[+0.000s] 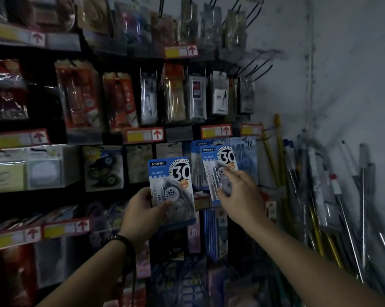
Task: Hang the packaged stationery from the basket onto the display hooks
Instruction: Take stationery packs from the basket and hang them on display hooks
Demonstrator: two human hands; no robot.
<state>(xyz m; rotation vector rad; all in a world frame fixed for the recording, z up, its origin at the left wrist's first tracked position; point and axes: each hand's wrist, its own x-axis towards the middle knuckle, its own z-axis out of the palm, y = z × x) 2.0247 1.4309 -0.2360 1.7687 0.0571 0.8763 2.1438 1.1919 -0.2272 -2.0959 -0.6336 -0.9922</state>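
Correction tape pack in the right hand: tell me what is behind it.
Behind the pack pinched by the right hand hang more blue-carded packs, one marked 12. Their hook is covered.

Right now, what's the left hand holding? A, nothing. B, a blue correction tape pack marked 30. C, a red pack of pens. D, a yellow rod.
B: the left hand grips a blue correction tape pack printed with a large 30, while the right hand holds a matching pack up by the rack.
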